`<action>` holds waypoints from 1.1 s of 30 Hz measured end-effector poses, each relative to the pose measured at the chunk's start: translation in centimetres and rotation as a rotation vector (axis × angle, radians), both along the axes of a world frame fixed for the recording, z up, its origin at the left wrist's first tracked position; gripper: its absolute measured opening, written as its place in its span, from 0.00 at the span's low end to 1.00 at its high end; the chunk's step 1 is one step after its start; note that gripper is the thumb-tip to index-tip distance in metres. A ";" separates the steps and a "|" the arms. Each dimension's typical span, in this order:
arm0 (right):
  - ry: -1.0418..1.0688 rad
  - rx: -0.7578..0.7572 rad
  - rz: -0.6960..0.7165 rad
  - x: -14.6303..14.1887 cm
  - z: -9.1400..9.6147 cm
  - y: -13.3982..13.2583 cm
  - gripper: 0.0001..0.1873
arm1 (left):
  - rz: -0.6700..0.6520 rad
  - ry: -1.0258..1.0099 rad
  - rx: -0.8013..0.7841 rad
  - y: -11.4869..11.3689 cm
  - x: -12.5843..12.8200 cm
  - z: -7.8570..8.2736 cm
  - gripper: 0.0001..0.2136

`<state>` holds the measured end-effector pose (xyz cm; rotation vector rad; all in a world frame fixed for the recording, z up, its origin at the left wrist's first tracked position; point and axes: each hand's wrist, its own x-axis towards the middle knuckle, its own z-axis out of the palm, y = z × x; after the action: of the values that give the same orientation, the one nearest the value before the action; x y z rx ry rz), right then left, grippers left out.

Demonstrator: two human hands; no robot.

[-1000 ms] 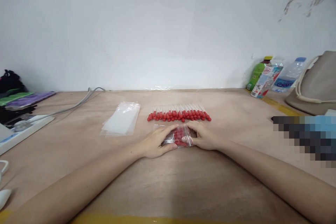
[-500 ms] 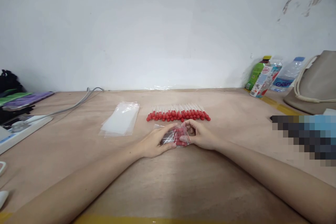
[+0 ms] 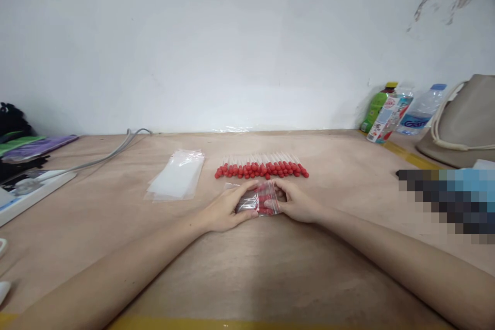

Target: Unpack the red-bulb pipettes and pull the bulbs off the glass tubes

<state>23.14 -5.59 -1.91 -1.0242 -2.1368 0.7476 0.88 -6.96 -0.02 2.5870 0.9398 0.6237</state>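
Note:
A clear zip bag (image 3: 250, 203) with several red-tipped sticks inside lies between my two hands, low over the table. My left hand (image 3: 228, 210) is closed around the bag's left part, thumb on the near edge and fingers on the far one. At the zip end on the right, my right hand (image 3: 296, 202) grips the bag, its thumb over the plastic and the other fingers partly hidden behind. Just beyond lies a row of red-tipped white sticks (image 3: 263, 169), their red ends toward me. To the left is a loose stack of flat clear bags (image 3: 176, 175).
A white power strip (image 3: 36, 198) with a grey cable (image 3: 104, 160) lies at left, near purple and green packets (image 3: 40, 147). Bottles (image 3: 389, 118) and a beige bag (image 3: 462, 118) stand at back right. A pixelated dark object (image 3: 448, 196) lies at right.
My right fingers have drawn together at the bag's zip end, and the bag looks flatter. The row of sticks and the stack of bags have not moved.

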 end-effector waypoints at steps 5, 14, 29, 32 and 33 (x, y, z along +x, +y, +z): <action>-0.029 -0.071 0.039 -0.1 0.0 0.2 0.14 | 0.014 0.000 -0.016 -0.1 -0.1 0.0 0.29; 0.009 -0.058 0.048 -0.2 0.6 -0.2 0.09 | 0.011 -0.018 0.012 -0.1 0.0 -0.1 0.26; 0.252 -0.607 0.050 2.4 1.8 1.6 0.17 | 0.030 0.011 0.024 -0.1 -0.1 0.0 0.24; 0.238 -0.601 0.080 3.3 3.1 1.7 0.18 | 0.024 0.008 0.025 0.0 -0.1 -0.2 0.24; 0.222 -0.578 0.073 3.8 3.8 1.8 0.18 | 0.019 0.006 0.023 0.1 -0.1 -0.3 0.24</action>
<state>26.97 -3.78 1.88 -1.0825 -1.8083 1.4964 0.78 -6.89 -0.29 2.6048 0.9663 0.6355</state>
